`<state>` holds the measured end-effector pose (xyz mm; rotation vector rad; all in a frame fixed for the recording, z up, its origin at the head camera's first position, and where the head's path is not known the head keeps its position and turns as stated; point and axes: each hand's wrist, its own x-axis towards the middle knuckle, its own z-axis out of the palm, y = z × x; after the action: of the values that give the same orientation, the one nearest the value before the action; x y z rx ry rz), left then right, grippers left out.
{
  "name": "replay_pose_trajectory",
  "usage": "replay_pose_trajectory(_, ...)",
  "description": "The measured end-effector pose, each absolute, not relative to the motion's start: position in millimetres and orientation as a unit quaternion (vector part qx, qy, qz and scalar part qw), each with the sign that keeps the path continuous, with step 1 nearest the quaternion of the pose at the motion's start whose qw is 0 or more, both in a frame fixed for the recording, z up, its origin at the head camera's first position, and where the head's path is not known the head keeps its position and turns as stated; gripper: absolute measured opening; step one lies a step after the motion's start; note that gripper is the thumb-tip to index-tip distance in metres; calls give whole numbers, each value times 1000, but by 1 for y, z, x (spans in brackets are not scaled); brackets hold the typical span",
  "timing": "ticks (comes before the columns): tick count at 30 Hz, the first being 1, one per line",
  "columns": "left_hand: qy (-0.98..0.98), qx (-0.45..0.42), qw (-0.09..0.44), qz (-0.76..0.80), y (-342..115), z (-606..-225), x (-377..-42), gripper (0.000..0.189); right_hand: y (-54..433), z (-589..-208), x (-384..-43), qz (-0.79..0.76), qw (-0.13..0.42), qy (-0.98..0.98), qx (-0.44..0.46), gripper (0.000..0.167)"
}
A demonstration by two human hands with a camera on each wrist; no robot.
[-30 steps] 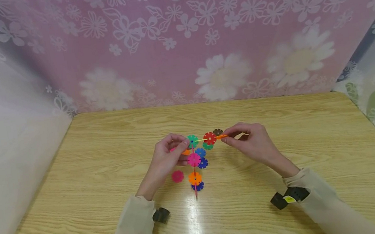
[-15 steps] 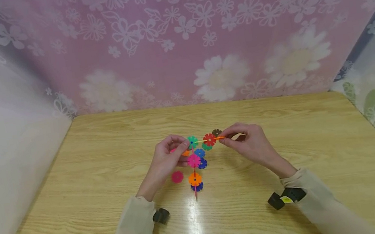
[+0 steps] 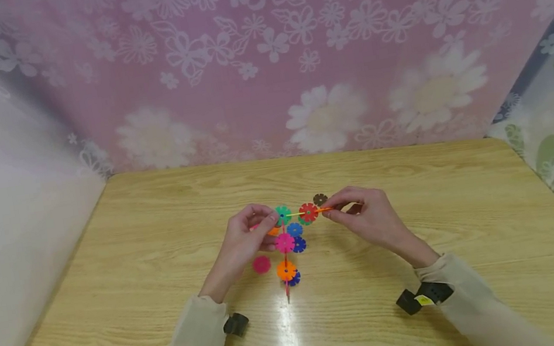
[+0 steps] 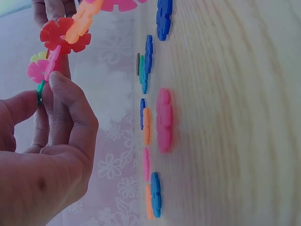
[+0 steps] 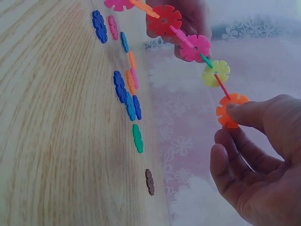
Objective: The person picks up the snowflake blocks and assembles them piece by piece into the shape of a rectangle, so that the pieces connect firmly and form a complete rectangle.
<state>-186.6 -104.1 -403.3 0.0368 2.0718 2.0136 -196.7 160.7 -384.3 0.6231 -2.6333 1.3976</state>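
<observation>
Left fingers (image 3: pixel 265 224) in a pinch on green disc (image 3: pixel 285 211), right fingers (image 5: pixel 254 114) likewise on orange disc (image 5: pixel 227 119), table's side edges (image 3: pixel 82 240) well away

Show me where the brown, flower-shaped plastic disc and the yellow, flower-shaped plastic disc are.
Brown, flower-shaped plastic disc (image 5: pixel 149 182): right wrist view, middle of its side, seen nearly edge-on.
Yellow, flower-shaped plastic disc (image 5: pixel 220 70): right wrist view, flat face beside the centre hole.

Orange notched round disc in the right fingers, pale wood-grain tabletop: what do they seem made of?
Orange notched round disc: probably smooth, semi-matte plastic, given its even colour and crisp notches. Pale wood-grain tabletop: wood or laminate, unclear which; its bright reflection suggests some gloss.
</observation>
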Motion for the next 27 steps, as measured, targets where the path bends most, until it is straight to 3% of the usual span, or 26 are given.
replay_pose_trajectory(18,710,18,139,691,-104,-404,-186,21,163,-388,-196,450,50,-869,200,11)
replay_pose_trajectory(27,713,16,134,688,-104,-405,-187,20,161,-393,-198,457,77,-861,209,10)
